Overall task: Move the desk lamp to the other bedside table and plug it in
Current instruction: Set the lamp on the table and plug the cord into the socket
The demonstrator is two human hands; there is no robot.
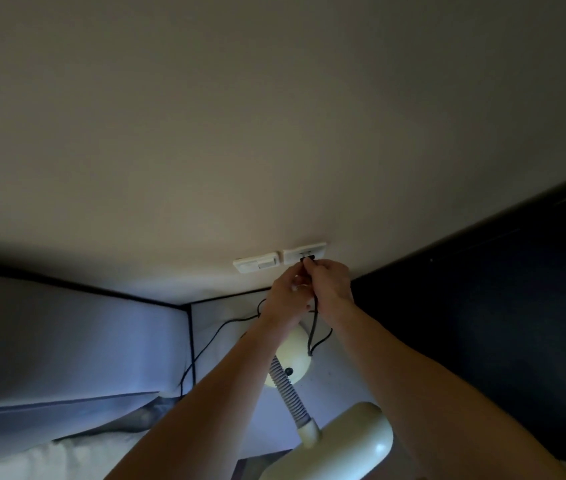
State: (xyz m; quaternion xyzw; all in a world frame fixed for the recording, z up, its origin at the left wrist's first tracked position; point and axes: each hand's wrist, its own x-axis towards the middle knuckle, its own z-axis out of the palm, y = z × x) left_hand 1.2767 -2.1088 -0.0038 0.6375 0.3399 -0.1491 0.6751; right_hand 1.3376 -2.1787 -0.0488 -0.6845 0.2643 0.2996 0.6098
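Desk lamp (326, 410) stands on the desk (337, 379), directly below the wall socket (305, 252). Step: plugging in. Right hand (331, 282) fingers pinch the plug (307, 259) at the socket; left hand (283, 294) steadies the cord (314, 327). Seating unclear; next, push straight in.

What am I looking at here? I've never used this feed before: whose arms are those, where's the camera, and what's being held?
There is one picture, from a camera worn on a person's head, looking forward and down. No machine: the left hand and right hand are bare. Together they hold a black plug at the wall socket, beside a switch plate. Whether it is fully in, I cannot tell. Its cord runs down to the cream desk lamp standing on the bedside table.
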